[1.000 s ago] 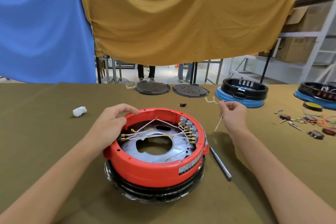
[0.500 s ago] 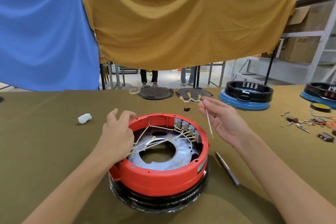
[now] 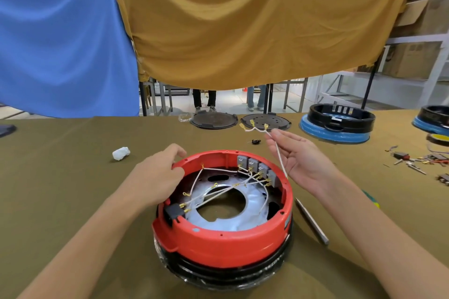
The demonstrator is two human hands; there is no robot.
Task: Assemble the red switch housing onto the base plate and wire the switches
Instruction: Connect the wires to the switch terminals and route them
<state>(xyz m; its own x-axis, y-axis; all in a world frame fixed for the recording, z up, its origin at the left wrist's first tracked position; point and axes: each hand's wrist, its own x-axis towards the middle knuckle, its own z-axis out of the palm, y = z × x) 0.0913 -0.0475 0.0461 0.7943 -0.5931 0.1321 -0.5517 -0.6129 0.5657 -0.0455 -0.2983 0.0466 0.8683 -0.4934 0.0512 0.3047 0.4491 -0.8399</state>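
At the near middle of the olive-green cloth-covered table (image 3: 73, 201), the red switch housing (image 3: 226, 243) sits on top of a black round base (image 3: 223, 274), its open top showing a metal base plate (image 3: 252, 216) with a large central hole. A row of grey switches (image 3: 257, 165) stands along the far-right inner wall of the housing, and white wires with brass terminals (image 3: 218, 192) run from them across the plate toward a black connector block (image 3: 173, 212) on the near-left wall. The left hand (image 3: 155, 177) rests on the far-left rim of the housing, fingers curled over the edge and gripping it. The right hand (image 3: 301, 160) is raised just right of the housing, palm turned toward the camera, its fingertips pinching a loose white wire harness (image 3: 274, 145) whose branched ends with brass spade terminals stick up at the far side while its tail hangs across the palm. A grey metal rod-like tool (image 3: 312, 222) lies on the cloth just right of the housing. Farther off on the table are a crumpled white wad (image 3: 121, 153) at the left, two dark round plates (image 3: 213, 120) in the middle, a black housing on a blue base (image 3: 337, 124) at the right, and scattered small parts (image 3: 413, 160) at the far right edge. Blue cloth (image 3: 60, 43) and mustard cloth (image 3: 243, 26) hang behind the table.
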